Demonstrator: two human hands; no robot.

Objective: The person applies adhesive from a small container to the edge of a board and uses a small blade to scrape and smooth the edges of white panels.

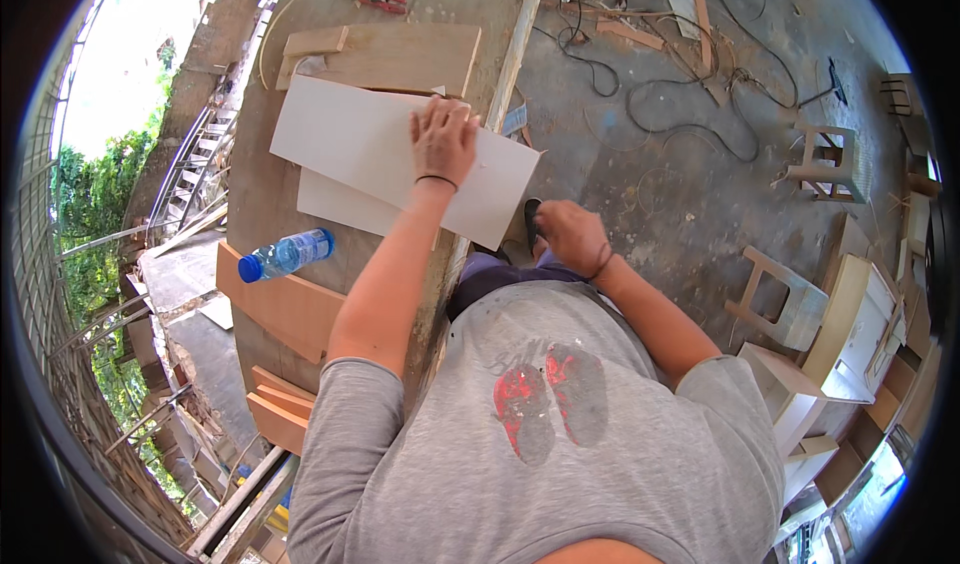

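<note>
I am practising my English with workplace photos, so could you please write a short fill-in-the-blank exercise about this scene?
1. The left hand rests on a board whose colour is ____.
2. The bottle lies on its side, and the colour of its cap is ____.
3. The handles of the pliers are coloured ____.
4. The person's shirt is mostly ____.

Missing words: white; blue; red; grey.

The person wears a grey short-sleeved T-shirt (650,454) with a front print (522,419) of two dark, red-splashed ovals; purple legwear (488,280); dark footwear (533,222). Thin wristbands (437,178) sit behind the left hand (445,142) and right hand (572,236).
</note>
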